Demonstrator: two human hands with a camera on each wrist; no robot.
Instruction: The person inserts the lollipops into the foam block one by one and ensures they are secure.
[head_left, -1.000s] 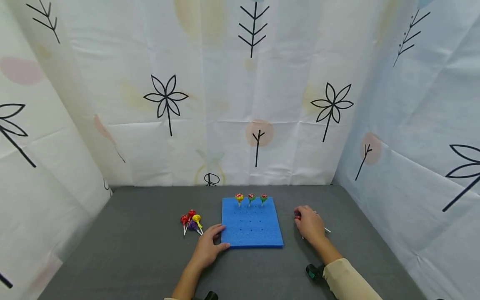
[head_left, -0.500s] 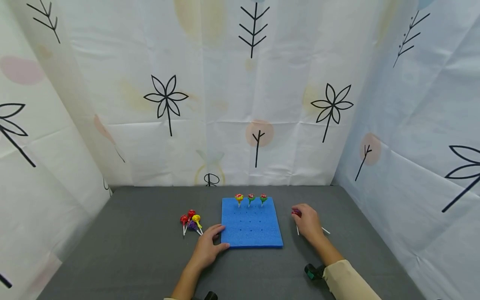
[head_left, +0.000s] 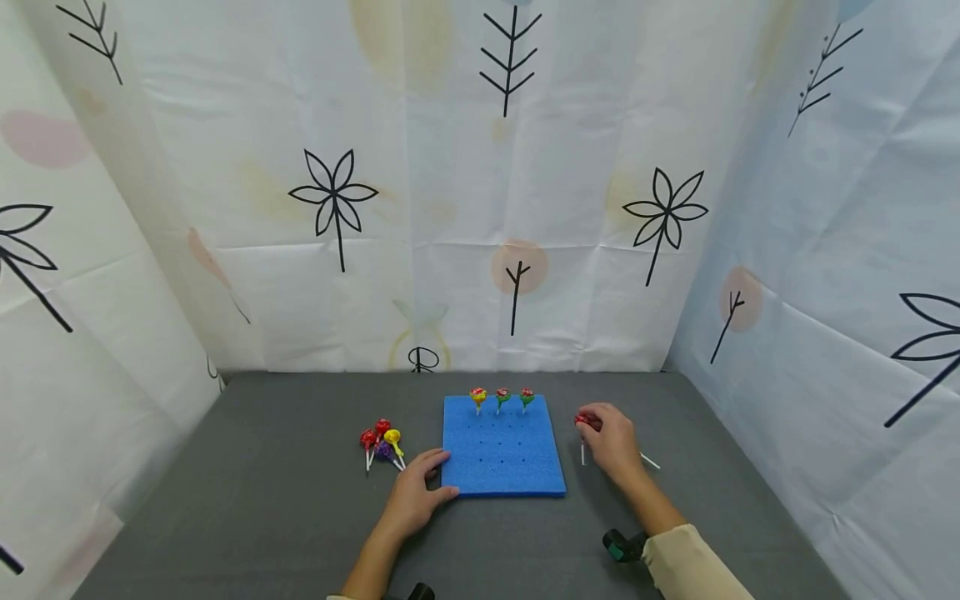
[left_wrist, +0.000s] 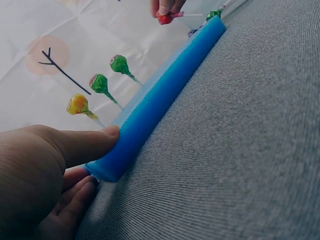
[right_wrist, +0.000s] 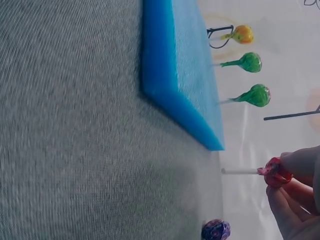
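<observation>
One red lollipop (head_left: 581,420) points stick-down, pinched at its head by thumb and fingers of the right hand (head_left: 617,442), right of the blue board (head_left: 504,477) and well apart from the left hand (head_left: 414,496), whose thumb and fingers spread against the board's near left corner. Three lollipops (head_left: 502,395) stand along its far edge.

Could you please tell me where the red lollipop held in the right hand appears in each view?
Head: the red lollipop is right of centre, in the right hand.
Left wrist: red lollipop, top edge, near centre.
Right wrist: red lollipop, lower right.
Shared landmark: the blue board.
</observation>
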